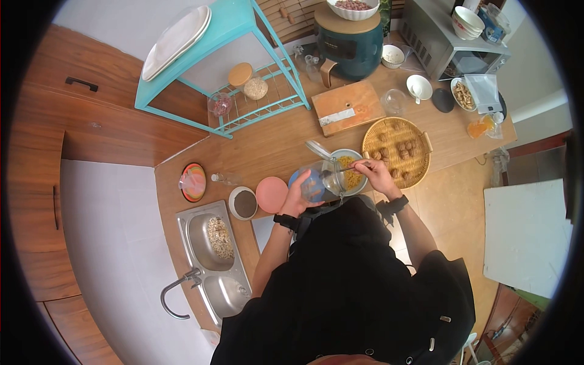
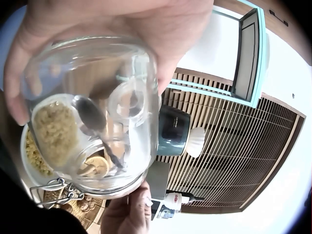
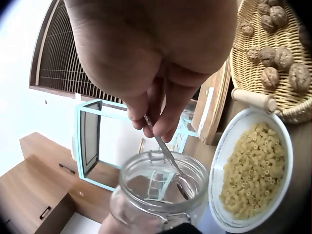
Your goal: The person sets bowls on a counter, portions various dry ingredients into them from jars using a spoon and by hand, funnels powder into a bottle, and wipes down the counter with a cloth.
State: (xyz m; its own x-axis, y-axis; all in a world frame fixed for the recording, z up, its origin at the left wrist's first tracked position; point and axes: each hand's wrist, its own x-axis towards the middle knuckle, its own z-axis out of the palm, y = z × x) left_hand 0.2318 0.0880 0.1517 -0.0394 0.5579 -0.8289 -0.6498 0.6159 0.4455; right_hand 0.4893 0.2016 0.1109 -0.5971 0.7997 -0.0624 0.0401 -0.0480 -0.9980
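My left hand (image 1: 297, 198) grips a clear glass clip-top jar (image 2: 117, 63), tilted with its mouth to the right and its lid (image 1: 318, 149) swung open. In the right wrist view, the fingers of my right hand (image 3: 158, 107) pinch the handle of a metal spoon (image 3: 166, 152). The spoon's head is inside the jar, seen through the glass in the left wrist view. Right beside the jar mouth stands a white bowl (image 3: 228, 141) of small yellow macaroni (image 3: 256, 170). No macaroni shows inside the jar in the right wrist view.
A wicker basket (image 1: 427, 159) with walnuts is to the right, a wooden board (image 1: 359, 100) behind. A pink plate (image 1: 272, 194), a bowl of dark grains (image 1: 245, 204) and the sink (image 1: 207, 258) are left. A turquoise rack (image 1: 228, 21) stands at the back left.
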